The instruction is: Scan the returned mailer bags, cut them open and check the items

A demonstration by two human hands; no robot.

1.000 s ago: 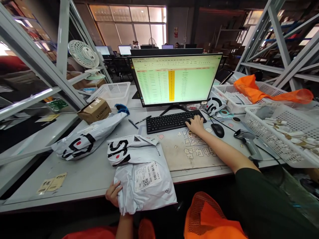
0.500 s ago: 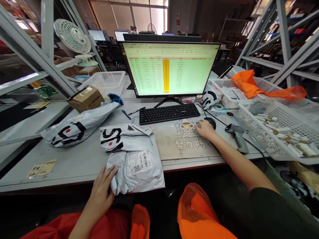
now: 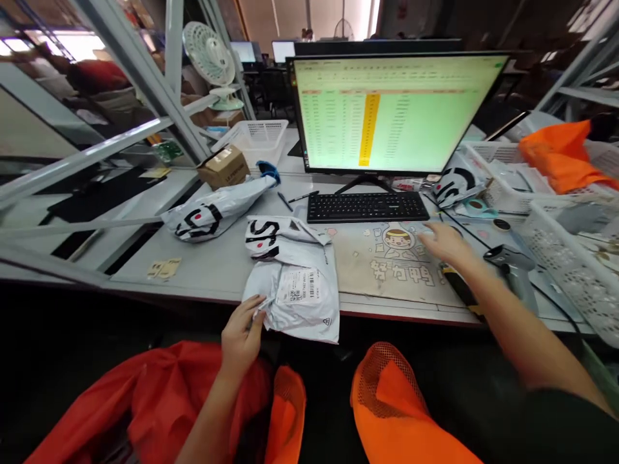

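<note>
A white plastic mailer bag (image 3: 309,316) with black lettering and a barcode label lies at the desk's front edge. My left hand (image 3: 244,332) pinches its lower left corner between thumb and fingers. Over the right side of the printed desk mat (image 3: 358,274) is my right hand (image 3: 449,245), blurred, its fingers stretched out and holding nothing visible. The mouse is hidden from view. Below my right wrist lies a yellow and black tool (image 3: 457,290), partly covered by my forearm. A black keyboard (image 3: 367,207) sits beyond the mat.
A monitor (image 3: 396,116) stands behind the keyboard. To the left lie another mailer bag (image 3: 207,216), a brown box (image 3: 224,167) and pens (image 3: 285,202). On the right are a barcode scanner (image 3: 512,261), white baskets (image 3: 561,258) and orange mesh (image 3: 565,154). Metal shelf posts (image 3: 145,71) rise at left.
The view has turned rightward. My right hand has come off the mouse. My left hand, earlier resting against the bag's edge, now pinches its corner.
</note>
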